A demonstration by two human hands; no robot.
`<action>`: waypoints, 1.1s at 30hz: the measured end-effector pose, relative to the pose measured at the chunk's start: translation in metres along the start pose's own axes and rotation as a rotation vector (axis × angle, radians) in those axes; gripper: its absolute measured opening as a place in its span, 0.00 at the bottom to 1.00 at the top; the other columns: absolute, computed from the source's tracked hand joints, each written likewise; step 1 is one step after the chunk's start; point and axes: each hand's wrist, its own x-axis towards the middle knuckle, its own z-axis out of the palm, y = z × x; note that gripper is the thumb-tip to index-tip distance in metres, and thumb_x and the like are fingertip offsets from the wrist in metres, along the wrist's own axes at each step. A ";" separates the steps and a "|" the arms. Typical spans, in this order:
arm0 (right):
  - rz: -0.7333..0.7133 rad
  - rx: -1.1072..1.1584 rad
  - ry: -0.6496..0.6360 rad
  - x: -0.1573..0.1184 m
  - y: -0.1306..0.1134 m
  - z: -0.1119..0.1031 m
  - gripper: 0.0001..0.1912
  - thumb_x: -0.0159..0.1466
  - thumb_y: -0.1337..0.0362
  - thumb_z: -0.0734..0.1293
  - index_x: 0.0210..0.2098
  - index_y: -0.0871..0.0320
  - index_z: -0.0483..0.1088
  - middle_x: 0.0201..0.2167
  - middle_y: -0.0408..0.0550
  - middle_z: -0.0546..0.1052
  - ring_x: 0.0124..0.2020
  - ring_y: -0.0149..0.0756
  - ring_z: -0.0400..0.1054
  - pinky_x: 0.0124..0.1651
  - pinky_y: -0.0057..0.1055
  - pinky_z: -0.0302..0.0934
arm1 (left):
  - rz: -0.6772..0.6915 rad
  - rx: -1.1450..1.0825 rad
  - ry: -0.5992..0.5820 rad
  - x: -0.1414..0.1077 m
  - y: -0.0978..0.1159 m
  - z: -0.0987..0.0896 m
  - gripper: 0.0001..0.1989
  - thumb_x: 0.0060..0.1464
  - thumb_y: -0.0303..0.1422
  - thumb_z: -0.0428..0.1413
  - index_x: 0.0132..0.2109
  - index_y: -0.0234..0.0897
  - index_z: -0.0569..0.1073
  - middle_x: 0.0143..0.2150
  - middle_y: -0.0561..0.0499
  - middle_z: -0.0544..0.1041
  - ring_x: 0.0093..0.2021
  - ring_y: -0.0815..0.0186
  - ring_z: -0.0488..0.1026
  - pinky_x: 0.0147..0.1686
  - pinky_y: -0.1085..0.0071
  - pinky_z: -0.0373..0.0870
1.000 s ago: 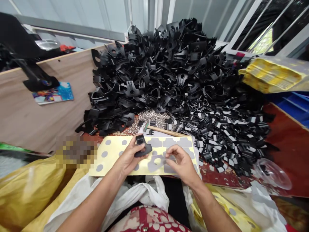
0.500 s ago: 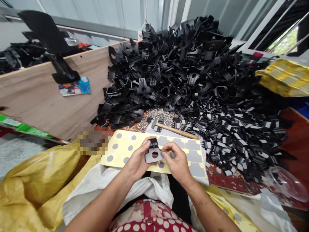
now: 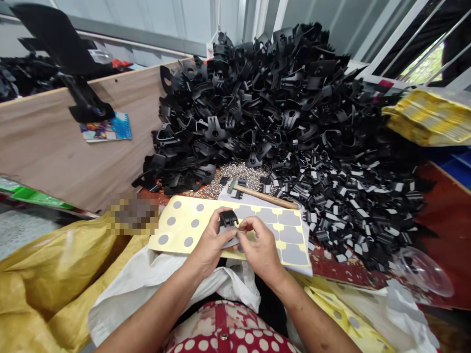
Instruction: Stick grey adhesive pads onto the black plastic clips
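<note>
Over the front of the workbench, my left hand [image 3: 210, 247] is closed around a black plastic bracket [image 3: 228, 218] with a clip-like top and a grey flat face, which is tilted now. My right hand [image 3: 260, 247] is closed in a pinch against the bracket's right edge; whatever lies between its fingertips is too small to make out. Both thumbs meet over the grey face and hide much of it. Under the hands lies a yellow backing sheet [image 3: 180, 239] with grey round stickers on its left and larger grey shaped stickers [image 3: 292, 234] on its right.
Behind the sheet lie a wooden-handled hammer [image 3: 267, 197] and a heap of small metal parts [image 3: 241, 172]. A tall pile of black plastic parts [image 3: 253, 108] fills the back; small clips [image 3: 342, 211] spread rightward. A plastic bowl [image 3: 427, 272] sits far right, a wooden board [image 3: 121, 108] left.
The bracket has tipped, so its grey face and hole show less. My right fingertips have moved inward over that face, close to my left thumb. The camera view has shifted slightly.
</note>
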 end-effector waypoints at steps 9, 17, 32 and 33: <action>-0.444 -0.609 0.059 -0.026 0.006 0.005 0.22 0.65 0.73 0.66 0.57 0.55 0.62 0.52 0.58 0.70 0.50 0.48 0.69 0.52 0.49 0.64 | 0.318 0.408 0.142 -0.004 -0.025 -0.017 0.21 0.51 0.26 0.61 0.53 0.44 0.71 0.47 0.52 0.75 0.46 0.64 0.73 0.48 0.71 0.70; -0.111 -0.330 -0.337 0.043 0.008 -0.017 0.01 0.65 0.64 0.70 0.37 0.53 0.73 0.32 0.43 0.76 0.35 0.37 0.70 0.41 0.34 0.61 | 0.645 1.191 -0.203 -0.056 -0.007 -0.087 0.25 0.58 0.21 0.49 0.59 0.46 0.73 0.41 0.48 0.79 0.39 0.62 0.78 0.39 0.70 0.75; 0.142 0.033 -0.117 0.203 0.014 0.115 0.10 0.63 0.71 0.68 0.44 0.58 0.76 0.29 0.42 0.77 0.29 0.33 0.73 0.39 0.33 0.71 | 0.225 0.811 -0.028 -0.072 0.000 -0.111 0.13 0.61 0.41 0.60 0.49 0.43 0.81 0.41 0.44 0.82 0.37 0.58 0.79 0.37 0.65 0.77; 0.129 0.051 -0.119 0.198 0.011 0.107 0.09 0.63 0.71 0.67 0.43 0.58 0.76 0.29 0.42 0.78 0.29 0.33 0.73 0.39 0.33 0.71 | 0.151 0.675 -0.002 -0.069 0.002 -0.109 0.14 0.60 0.43 0.61 0.48 0.42 0.81 0.37 0.45 0.81 0.34 0.59 0.77 0.33 0.67 0.76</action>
